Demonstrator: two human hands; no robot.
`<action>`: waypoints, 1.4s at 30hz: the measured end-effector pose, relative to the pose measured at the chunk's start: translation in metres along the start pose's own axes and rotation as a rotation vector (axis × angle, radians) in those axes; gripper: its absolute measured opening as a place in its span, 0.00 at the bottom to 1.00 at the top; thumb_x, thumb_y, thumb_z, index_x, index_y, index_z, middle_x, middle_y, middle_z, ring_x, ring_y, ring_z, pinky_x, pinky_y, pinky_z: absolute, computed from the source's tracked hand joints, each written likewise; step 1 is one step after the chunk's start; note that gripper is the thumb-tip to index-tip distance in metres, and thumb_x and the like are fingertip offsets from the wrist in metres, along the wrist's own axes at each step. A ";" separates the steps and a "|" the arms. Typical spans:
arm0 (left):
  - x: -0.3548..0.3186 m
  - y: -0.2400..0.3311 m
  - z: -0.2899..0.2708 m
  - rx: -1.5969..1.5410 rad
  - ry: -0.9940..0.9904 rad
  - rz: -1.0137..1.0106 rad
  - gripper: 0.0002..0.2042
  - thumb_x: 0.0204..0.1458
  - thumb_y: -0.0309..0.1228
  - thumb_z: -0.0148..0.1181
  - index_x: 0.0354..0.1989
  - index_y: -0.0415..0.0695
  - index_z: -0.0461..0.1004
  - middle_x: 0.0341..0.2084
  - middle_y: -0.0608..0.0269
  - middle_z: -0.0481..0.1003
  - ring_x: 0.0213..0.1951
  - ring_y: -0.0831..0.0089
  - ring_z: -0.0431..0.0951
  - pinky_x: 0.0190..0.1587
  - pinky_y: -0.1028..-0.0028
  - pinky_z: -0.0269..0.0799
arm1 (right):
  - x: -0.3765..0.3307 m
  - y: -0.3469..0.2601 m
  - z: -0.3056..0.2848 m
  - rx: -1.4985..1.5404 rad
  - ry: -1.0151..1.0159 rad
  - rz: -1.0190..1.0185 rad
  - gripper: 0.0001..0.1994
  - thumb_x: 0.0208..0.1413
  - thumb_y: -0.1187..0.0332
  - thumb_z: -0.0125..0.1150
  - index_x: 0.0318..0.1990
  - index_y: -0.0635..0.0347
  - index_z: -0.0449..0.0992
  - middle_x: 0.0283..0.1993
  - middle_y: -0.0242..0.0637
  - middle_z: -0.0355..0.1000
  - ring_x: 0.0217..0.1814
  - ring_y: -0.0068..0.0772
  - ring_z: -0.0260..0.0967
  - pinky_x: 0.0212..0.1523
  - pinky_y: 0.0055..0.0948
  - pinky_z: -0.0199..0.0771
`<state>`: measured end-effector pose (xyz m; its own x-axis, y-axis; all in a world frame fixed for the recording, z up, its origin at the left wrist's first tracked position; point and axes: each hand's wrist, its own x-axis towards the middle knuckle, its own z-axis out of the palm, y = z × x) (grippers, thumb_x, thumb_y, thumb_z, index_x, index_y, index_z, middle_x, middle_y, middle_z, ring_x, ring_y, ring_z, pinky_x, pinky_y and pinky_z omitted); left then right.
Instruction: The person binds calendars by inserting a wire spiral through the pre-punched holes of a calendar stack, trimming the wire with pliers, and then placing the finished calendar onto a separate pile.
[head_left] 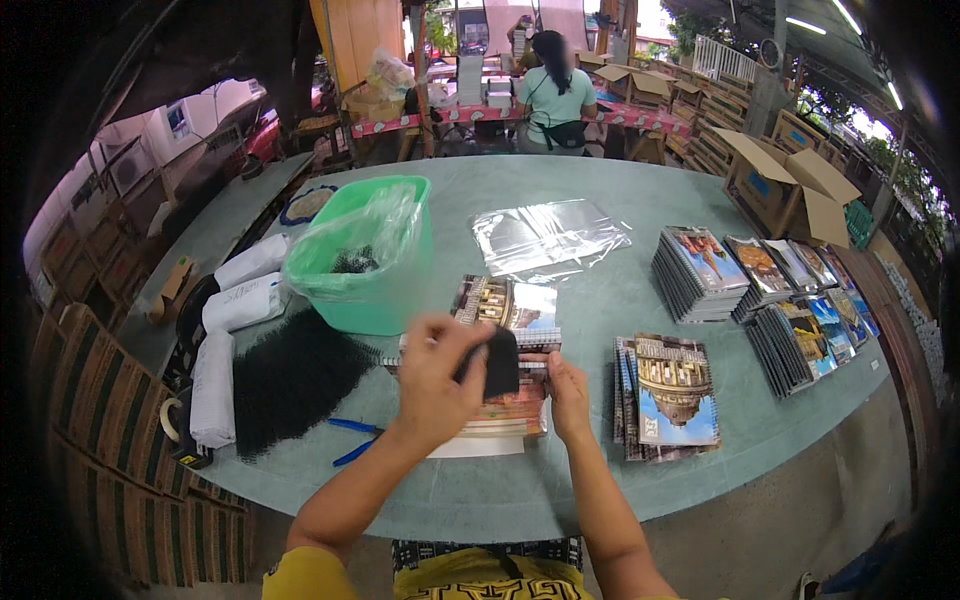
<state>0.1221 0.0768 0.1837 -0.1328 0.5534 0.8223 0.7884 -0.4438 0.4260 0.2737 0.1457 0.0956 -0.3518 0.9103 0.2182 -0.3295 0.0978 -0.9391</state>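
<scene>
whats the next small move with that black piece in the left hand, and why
Probably lower the black piece onto the top edge of the notebook lying in front. The left hand pinches it just above that notebook, while the right hand presses on the notebook's right side as if to steady it. Finished spiral-bound notebooks are stacked to the right, so binding looks likely.

Packing workshop — notebook stacks (pixel 700 272), cardboard boxes (pixel 795 185).

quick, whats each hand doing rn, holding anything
Left hand: closed around a black spiral binding piece, lifted above the notebook.
Right hand: fingers down on the notebook, pressing it; not gripping anything that shows.
</scene>
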 end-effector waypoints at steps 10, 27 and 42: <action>-0.019 -0.009 0.019 -0.004 -0.198 -0.108 0.12 0.42 0.24 0.60 0.39 0.45 0.75 0.33 0.54 0.67 0.37 0.59 0.71 0.37 0.65 0.68 | 0.000 0.014 -0.013 -0.125 -0.059 -0.065 0.17 0.59 0.58 0.52 0.41 0.66 0.75 0.32 0.31 0.73 0.34 0.18 0.66 0.37 0.20 0.67; -0.027 -0.019 0.058 -0.073 -0.536 0.184 0.10 0.39 0.24 0.58 0.32 0.40 0.72 0.31 0.55 0.70 0.37 0.57 0.69 0.40 0.64 0.66 | 0.001 0.047 -0.027 -0.350 -0.019 -0.145 0.13 0.50 0.76 0.55 0.45 0.66 0.73 0.32 0.37 0.75 0.34 0.20 0.68 0.35 0.23 0.68; -0.123 -0.117 -0.090 0.414 -1.069 -0.012 0.25 0.35 0.31 0.65 0.47 0.42 0.69 0.41 0.51 0.69 0.46 0.56 0.68 0.48 0.61 0.62 | 0.007 -0.069 0.011 -1.000 -0.317 -0.040 0.17 0.46 0.64 0.66 0.43 0.62 0.75 0.38 0.44 0.75 0.36 0.34 0.73 0.38 0.30 0.70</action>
<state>-0.0077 -0.0027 0.0671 0.2802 0.9599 -0.0071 0.9542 -0.2776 0.1117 0.2843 0.1406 0.1650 -0.6173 0.7663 0.1783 0.4774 0.5450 -0.6893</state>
